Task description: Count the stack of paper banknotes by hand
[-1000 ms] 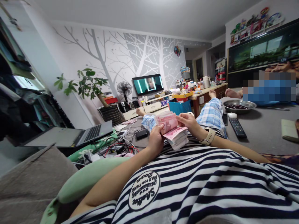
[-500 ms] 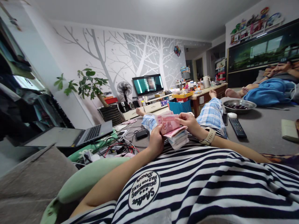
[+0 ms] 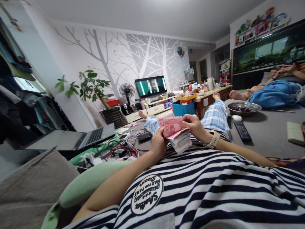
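Note:
I lie back in a striped shirt and hold a thick stack of pink banknotes (image 3: 177,135) over my belly. My left hand (image 3: 159,144) is closed around the stack's left end, thumb on the top notes. My right hand (image 3: 194,126), with a beige watch on the wrist, pinches the upper edge of the top note, which is lifted and shows "100". Under it the remaining notes fan downward. My legs in blue plaid trousers (image 3: 214,116) stretch out beyond the hands.
An open laptop (image 3: 76,138) sits at left above tangled cables and chargers (image 3: 119,149). A remote (image 3: 241,129), a metal bowl of dark fruit (image 3: 244,108) and a notebook (image 3: 295,133) lie at right. Another person under a blue blanket (image 3: 274,93) lies far right. A television (image 3: 150,86) plays ahead.
The top notes have been lifted and shifted slightly; the "100" face now stands more upright. My right hand moved a little up. The stack stays over my belly.

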A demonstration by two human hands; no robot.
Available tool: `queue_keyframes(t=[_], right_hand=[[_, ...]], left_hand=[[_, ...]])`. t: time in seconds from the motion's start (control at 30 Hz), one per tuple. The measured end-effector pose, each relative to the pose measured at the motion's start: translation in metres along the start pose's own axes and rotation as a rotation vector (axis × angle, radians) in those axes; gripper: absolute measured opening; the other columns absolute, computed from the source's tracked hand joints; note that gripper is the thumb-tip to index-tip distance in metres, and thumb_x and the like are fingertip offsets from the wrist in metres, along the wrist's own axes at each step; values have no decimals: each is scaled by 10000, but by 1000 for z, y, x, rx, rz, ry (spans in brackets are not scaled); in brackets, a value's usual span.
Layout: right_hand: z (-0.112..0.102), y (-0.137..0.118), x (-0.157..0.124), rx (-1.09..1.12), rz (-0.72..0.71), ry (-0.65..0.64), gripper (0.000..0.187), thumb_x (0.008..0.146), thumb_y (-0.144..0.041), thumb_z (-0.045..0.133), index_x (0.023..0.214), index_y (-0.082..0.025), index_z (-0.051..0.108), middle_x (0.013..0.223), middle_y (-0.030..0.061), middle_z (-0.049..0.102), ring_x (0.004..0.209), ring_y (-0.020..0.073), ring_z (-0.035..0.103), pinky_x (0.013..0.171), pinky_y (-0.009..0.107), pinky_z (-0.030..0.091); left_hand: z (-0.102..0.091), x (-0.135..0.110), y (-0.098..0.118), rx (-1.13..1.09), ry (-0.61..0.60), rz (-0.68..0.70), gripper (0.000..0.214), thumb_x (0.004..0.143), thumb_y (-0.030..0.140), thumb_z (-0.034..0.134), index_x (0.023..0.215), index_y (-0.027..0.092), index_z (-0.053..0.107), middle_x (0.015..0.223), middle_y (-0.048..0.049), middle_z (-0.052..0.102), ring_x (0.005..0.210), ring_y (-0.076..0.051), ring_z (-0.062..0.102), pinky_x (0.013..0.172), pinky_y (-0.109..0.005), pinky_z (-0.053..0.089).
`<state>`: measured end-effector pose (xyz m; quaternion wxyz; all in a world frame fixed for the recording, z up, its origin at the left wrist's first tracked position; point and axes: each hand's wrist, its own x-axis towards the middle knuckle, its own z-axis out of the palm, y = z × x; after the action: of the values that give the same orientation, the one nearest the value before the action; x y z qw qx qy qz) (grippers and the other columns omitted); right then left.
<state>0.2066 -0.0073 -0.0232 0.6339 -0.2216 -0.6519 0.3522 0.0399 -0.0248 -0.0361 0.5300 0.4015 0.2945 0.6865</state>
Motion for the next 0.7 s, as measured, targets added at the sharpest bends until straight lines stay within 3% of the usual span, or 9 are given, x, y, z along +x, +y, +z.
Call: queue_keyframes(t=[0.3, 0.57, 0.7], right_hand=[[2, -2, -2, 82, 28, -25, 382, 654, -519, 800, 733, -189, 626, 651, -6, 584, 620, 135, 487, 592, 276, 387], [1, 0, -1, 60, -32, -11, 415, 722, -575, 748, 710, -173, 646, 621, -18, 538, 583, 109, 442, 544, 255, 357], [0, 1, -1, 35, -38, -17, 427, 747, -595, 719, 708, -176, 643, 621, -13, 529, 582, 114, 439, 533, 259, 347]], left_hand=[[-6, 1, -4, 65, -48, 67, 48, 735, 231, 630, 708, 195, 647, 701, -11, 634, 645, -168, 568, 635, -288, 469], [-8, 9, -8, 63, -34, 21, 93, 696, 302, 664, 702, 218, 625, 701, -17, 644, 673, -195, 595, 626, -301, 470], [-10, 10, -9, 81, -32, 65, 67, 682, 278, 659, 672, 216, 633, 687, -20, 637, 696, -199, 607, 631, -295, 473]])
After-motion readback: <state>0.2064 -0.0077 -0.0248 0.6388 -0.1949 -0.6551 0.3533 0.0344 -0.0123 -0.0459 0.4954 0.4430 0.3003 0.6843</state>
